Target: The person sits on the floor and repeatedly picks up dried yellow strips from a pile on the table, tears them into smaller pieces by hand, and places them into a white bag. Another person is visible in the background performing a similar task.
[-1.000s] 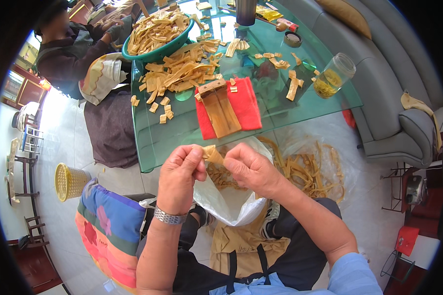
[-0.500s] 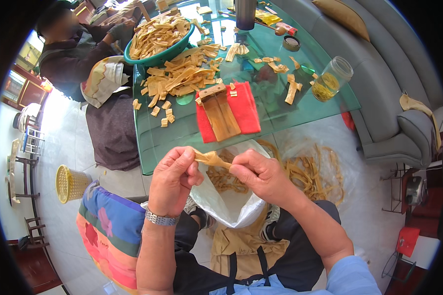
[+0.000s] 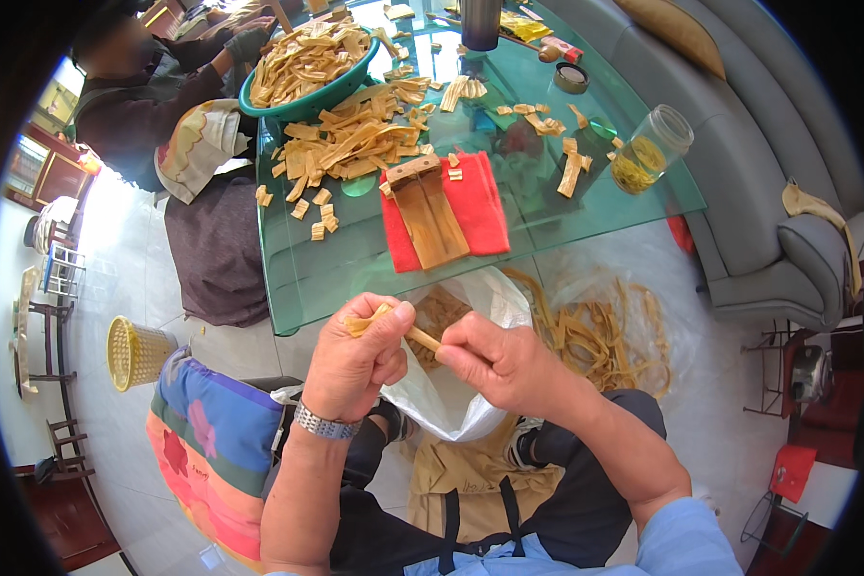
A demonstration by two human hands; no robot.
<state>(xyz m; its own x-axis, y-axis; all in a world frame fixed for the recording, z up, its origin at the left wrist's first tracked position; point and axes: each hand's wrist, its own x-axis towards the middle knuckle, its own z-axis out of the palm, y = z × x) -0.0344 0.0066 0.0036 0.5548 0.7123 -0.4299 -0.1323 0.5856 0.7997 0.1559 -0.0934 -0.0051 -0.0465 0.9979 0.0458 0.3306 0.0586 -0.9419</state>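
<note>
A tan strip [image 3: 422,338] is stretched between my hands, narrowed like a twisted roll. My left hand [image 3: 360,355] pinches its left part, a loose fold poking out above the thumb, and my right hand [image 3: 499,370] grips the right end. Beneath them is an open white plastic bag [image 3: 490,413] with tan strips inside. On the glass table [image 3: 326,278] ahead, a wooden block tool [image 3: 430,226] lies on a red cloth [image 3: 485,206], near a pile of cut tan pieces [image 3: 336,144].
A co-worker [image 3: 134,115] sits left of a teal basket [image 3: 298,106] heaped with pieces. A jar [image 3: 651,154] stands at the table's right, beside a grey sofa [image 3: 758,211]. Loose strips on plastic [image 3: 614,336], a yellow bin [image 3: 134,350] and a striped cushion [image 3: 202,442] surround me.
The strip has become a narrower roll. My left hand has shifted right and closed further round it; my right hand has moved slightly down.
</note>
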